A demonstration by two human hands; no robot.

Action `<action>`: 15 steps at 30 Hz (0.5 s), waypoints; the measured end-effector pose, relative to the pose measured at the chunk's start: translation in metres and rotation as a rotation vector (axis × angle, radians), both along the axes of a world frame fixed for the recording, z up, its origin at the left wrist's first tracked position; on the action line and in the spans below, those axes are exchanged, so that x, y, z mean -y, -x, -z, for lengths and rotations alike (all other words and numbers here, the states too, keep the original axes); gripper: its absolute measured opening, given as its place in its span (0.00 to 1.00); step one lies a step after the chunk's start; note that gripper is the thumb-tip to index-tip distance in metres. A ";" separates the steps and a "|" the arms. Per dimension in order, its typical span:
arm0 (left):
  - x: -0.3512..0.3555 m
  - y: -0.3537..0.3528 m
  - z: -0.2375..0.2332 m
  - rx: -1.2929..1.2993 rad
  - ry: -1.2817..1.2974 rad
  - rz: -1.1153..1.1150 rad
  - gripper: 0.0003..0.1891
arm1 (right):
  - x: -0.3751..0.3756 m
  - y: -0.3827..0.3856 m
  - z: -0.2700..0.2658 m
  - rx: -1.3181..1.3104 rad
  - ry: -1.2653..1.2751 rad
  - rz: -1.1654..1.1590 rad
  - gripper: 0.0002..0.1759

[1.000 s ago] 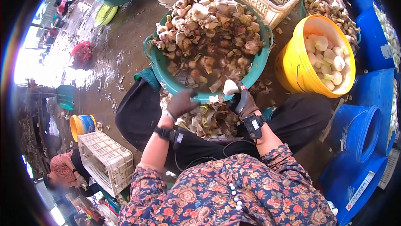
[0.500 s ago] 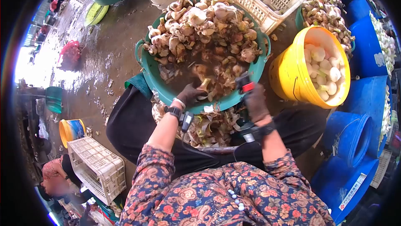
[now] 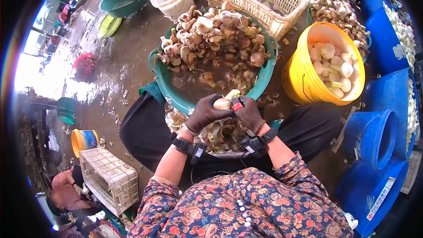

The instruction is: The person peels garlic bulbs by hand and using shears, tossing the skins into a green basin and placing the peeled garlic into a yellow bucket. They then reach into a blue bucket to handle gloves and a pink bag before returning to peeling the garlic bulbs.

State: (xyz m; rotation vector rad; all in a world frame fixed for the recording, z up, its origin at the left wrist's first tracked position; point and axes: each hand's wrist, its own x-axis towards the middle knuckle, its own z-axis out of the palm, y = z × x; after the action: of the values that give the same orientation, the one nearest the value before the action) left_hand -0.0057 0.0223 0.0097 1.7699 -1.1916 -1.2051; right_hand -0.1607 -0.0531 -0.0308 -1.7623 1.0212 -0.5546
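Observation:
My left hand (image 3: 207, 114), in a dark brown glove, is closed around a whitish garlic bulb (image 3: 222, 104) whose pale green stem end points up and right. Against that stem end, my gloved right hand (image 3: 249, 115) is closed on a small red-and-black tool (image 3: 237, 105); its working end is hidden. Both hands are just above the near rim of a green tub (image 3: 180, 102). Unpeeled garlic bulbs (image 3: 211, 29) are heaped at the tub's far side, with others in murky water. Below my hands lie loose garlic skins (image 3: 220, 136).
At the right stands a yellow bucket (image 3: 296, 76) of peeled white bulbs. A cream crate (image 3: 246, 3) and a white bucket (image 3: 169, 7) are beyond the tub. Blue buckets (image 3: 365, 136) line the far right. Another person (image 3: 68, 189) sits at lower left beside a white crate (image 3: 110, 180).
My left hand has lifted a garlic bulb from the tub towards me. My right hand has moved left with the tool, and the two hands now meet at the bulb.

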 end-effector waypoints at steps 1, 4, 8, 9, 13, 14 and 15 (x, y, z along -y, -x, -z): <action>-0.001 -0.005 0.004 -0.108 0.045 -0.001 0.29 | -0.001 0.000 -0.002 0.164 -0.208 0.013 0.17; -0.014 -0.007 -0.002 -0.657 -0.102 -0.197 0.29 | 0.005 0.002 -0.006 0.405 -0.736 0.017 0.18; -0.013 0.024 0.011 -0.631 0.145 -0.311 0.31 | 0.003 0.001 -0.015 0.418 -0.995 0.246 0.22; -0.012 0.029 0.006 -0.623 0.104 -0.285 0.37 | 0.003 0.006 -0.029 0.454 -1.178 0.168 0.22; -0.013 0.023 0.010 0.281 0.342 -0.253 0.37 | 0.012 0.005 0.019 0.421 0.002 -0.403 0.18; -0.013 0.019 0.010 0.283 0.335 -0.253 0.37 | 0.016 0.001 0.025 0.384 0.442 -0.563 0.16; -0.016 0.013 0.010 0.357 0.301 -0.115 0.31 | 0.007 -0.002 0.031 0.363 -0.384 -0.407 0.14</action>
State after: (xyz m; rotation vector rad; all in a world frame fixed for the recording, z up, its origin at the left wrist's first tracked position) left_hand -0.0190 0.0382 -0.0001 1.8354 -1.3679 -0.6184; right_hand -0.1587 -0.0603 -0.0617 -1.4061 0.4595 -0.3704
